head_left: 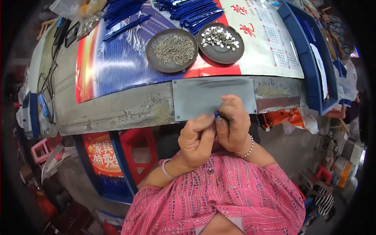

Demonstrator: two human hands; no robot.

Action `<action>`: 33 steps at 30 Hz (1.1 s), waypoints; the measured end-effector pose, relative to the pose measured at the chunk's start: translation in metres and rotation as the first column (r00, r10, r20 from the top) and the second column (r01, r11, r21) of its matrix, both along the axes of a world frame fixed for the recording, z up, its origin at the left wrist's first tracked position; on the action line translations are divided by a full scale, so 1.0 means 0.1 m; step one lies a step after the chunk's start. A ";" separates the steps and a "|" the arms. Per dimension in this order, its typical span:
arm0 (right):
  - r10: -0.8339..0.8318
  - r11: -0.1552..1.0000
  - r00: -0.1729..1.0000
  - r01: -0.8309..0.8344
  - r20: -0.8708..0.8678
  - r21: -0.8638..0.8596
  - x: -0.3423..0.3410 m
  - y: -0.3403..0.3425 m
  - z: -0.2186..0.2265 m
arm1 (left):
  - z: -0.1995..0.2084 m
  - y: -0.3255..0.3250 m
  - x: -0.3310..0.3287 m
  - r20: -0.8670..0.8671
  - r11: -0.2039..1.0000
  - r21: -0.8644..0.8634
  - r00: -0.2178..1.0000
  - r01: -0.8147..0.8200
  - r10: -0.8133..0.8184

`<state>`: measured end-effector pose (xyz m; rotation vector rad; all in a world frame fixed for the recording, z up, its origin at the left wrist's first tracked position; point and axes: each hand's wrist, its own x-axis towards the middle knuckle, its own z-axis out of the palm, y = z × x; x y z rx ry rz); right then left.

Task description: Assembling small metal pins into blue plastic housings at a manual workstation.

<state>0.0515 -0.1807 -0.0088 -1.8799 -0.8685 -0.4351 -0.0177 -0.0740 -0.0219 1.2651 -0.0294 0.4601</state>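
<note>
Close in front of my chest, at the table's near edge, my left hand [197, 139] and my right hand [235, 125] meet fingertip to fingertip. Both are closed in a pinch around a small dark blue piece [216, 114]; the fingers cover most of it, so its full shape is hidden. Beyond them a grey metal plate [213, 92] is fixed to the table edge. Farther back stand two dark round dishes: the left dish [150, 64] holds many thin metal pins [174, 49], the right dish [221, 58] small shiny silver discs [217, 37].
Piles of slim blue pieces [192, 13] lie at the back on a printed poster [258, 70]. A blue crate [321, 100] stands at the right. Cables [51, 78] run along the table's left side. Below the edge are another blue crate [117, 156] and a red stool [137, 137].
</note>
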 end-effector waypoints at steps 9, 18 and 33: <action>0.170 0.982 0.701 -0.059 -0.693 0.181 -0.12 0.01 0.14 | -0.08 -0.02 -0.06 -0.014 0.976 -0.210 0.998 0.053 -0.057; -0.013 0.994 0.972 0.038 -0.236 0.104 -0.12 0.10 -0.03 | -0.05 0.00 -0.03 -0.080 0.999 -0.032 0.996 -0.038 0.036; 0.143 0.979 0.819 -0.034 -0.555 0.202 -0.07 0.04 0.06 | -0.01 -0.05 0.02 -0.043 0.998 0.008 0.997 -0.064 0.064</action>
